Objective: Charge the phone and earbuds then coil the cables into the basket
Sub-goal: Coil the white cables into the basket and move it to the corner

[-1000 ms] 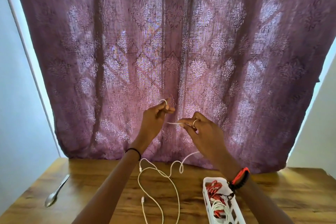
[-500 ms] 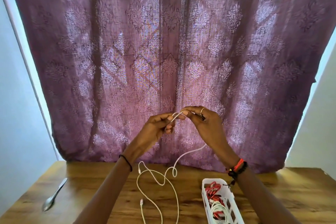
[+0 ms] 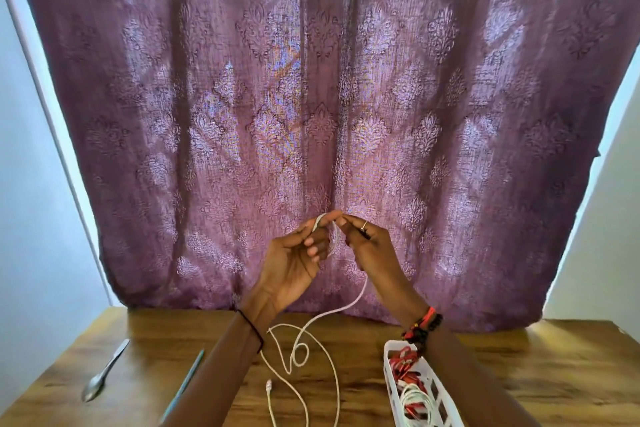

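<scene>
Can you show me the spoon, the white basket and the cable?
Spoon (image 3: 105,371): head view, on its handle.
Basket (image 3: 388,378): head view, on its left wall.
Cable (image 3: 360,295): head view, on its hanging stretch.

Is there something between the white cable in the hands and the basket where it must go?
Nothing visible stands between the white cable and the basket; only the right forearm crosses above its far end, and cables already lie inside.

Your left hand (image 3: 294,260) and right hand (image 3: 370,250) meet before the curtain (image 3: 311,97), pinching the cable (image 3: 301,354), which drops onto the table (image 3: 554,374) between your forearms. The spoon (image 3: 104,374) and thin stick (image 3: 188,378) (nearer the cable) lie left; the basket (image 3: 388,371) sits right.
</scene>
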A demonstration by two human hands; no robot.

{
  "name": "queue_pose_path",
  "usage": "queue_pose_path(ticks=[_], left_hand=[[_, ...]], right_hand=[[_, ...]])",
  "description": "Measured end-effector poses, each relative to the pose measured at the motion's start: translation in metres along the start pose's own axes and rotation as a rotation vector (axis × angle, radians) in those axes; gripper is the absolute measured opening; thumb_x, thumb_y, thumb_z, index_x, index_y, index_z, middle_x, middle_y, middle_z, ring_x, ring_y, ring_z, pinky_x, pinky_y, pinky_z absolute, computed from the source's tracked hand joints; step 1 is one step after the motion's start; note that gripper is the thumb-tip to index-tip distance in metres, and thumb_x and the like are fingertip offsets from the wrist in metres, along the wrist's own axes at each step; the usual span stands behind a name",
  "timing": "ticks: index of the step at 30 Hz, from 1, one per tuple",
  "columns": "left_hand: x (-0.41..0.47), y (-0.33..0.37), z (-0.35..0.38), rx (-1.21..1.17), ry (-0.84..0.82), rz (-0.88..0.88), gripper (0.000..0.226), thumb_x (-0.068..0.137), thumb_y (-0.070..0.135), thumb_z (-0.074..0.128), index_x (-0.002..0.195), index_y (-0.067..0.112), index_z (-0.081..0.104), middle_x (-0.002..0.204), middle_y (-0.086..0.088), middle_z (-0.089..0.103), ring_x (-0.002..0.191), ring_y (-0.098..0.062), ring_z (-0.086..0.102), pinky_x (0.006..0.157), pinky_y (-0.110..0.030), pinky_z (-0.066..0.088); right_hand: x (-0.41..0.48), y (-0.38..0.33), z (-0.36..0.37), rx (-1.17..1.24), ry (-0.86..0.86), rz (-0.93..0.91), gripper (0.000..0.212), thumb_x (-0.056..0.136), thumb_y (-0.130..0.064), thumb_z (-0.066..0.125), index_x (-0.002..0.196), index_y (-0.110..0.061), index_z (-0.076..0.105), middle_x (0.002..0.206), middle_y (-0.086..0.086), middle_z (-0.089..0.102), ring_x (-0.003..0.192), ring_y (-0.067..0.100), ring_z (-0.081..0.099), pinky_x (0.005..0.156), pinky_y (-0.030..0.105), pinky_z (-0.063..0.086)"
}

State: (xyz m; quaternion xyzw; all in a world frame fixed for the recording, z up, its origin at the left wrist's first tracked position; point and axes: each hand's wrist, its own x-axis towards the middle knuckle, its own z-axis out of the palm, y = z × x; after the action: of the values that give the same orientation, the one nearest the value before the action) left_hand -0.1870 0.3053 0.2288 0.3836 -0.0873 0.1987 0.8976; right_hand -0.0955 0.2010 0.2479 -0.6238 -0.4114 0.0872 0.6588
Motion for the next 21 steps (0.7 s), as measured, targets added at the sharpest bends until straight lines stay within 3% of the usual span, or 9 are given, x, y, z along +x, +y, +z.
queue_pose_path(ticks=[3,5,8,10,12,15,19,21], left_hand=[[0.001,-0.001,-0.002,-0.105,-0.008,0.027,0.055,0.073,0.01,0.072,0.121,-0.007,0.055,0.06,0.004,0.041,0.05,-0.005,0.04,0.049,-0.015,0.041],[0.003,0.001,-0.003,-0.127,0.035,0.062,0.048,0.075,0.008,0.068,0.119,-0.008,0.057,0.059,0.004,0.043,0.05,-0.005,0.042,0.049,-0.015,0.042],[0.009,0.006,-0.006,-0.098,0.175,0.145,0.046,0.079,0.007,0.054,0.123,-0.005,0.053,0.059,0.005,0.046,0.049,-0.004,0.044,0.049,-0.013,0.043],[0.013,0.01,-0.008,-0.063,0.238,0.195,0.049,0.078,0.004,0.054,0.126,-0.004,0.048,0.062,0.005,0.053,0.051,-0.003,0.049,0.053,-0.012,0.047],[0.016,0.01,-0.008,0.011,0.274,0.218,0.036,0.088,-0.001,0.043,0.123,-0.002,0.049,0.064,0.004,0.056,0.053,-0.003,0.053,0.056,-0.012,0.05],[0.021,0.006,-0.004,0.226,0.338,0.261,0.028,0.094,-0.002,0.037,0.112,0.006,0.057,0.063,0.003,0.057,0.055,-0.003,0.056,0.06,-0.013,0.052],[0.023,0.002,-0.007,0.789,0.433,0.381,0.022,0.094,0.004,0.047,0.089,0.019,0.063,0.058,0.01,0.065,0.058,-0.001,0.06,0.071,-0.019,0.051],[0.023,0.001,-0.01,0.984,0.456,0.408,0.02,0.094,0.007,0.049,0.085,0.015,0.064,0.057,0.013,0.066,0.058,0.002,0.061,0.072,-0.018,0.05]], right_hand=[[-0.002,0.013,0.008,-0.06,0.043,-0.015,0.02,0.093,-0.01,0.053,0.108,-0.011,0.067,0.04,-0.018,0.048,0.039,-0.003,0.038,0.046,0.01,0.03],[-0.005,0.021,0.011,-0.145,0.031,-0.048,0.018,0.093,-0.014,0.054,0.102,-0.017,0.069,0.04,-0.015,0.042,0.042,0.001,0.031,0.048,0.019,0.028],[-0.013,0.031,0.015,-0.282,0.011,-0.067,0.022,0.094,-0.02,0.053,0.108,-0.015,0.068,0.043,-0.023,0.05,0.042,-0.004,0.043,0.048,0.01,0.029],[-0.018,0.038,0.019,-0.405,-0.013,-0.069,0.024,0.095,-0.023,0.051,0.113,-0.017,0.067,0.044,-0.016,0.048,0.044,-0.003,0.042,0.049,0.011,0.029],[-0.021,0.044,0.022,-0.547,-0.054,-0.069,0.026,0.096,-0.026,0.047,0.113,-0.015,0.064,0.058,-0.008,0.052,0.055,0.003,0.045,0.056,0.028,0.038],[-0.023,0.047,0.024,-0.674,-0.153,-0.042,0.026,0.096,-0.024,0.043,0.108,-0.01,0.061,0.084,0.018,0.066,0.079,0.035,0.061,0.064,0.038,0.043],[-0.03,0.046,0.027,-0.813,-0.29,-0.035,0.022,0.094,-0.027,0.04,0.106,-0.018,0.057,0.096,0.02,0.065,0.092,0.037,0.063,0.073,0.038,0.048],[-0.032,0.039,0.025,-0.846,-0.291,-0.032,0.026,0.095,-0.029,0.04,0.112,-0.02,0.057,0.102,0.019,0.065,0.097,0.037,0.062,0.077,0.038,0.049]])
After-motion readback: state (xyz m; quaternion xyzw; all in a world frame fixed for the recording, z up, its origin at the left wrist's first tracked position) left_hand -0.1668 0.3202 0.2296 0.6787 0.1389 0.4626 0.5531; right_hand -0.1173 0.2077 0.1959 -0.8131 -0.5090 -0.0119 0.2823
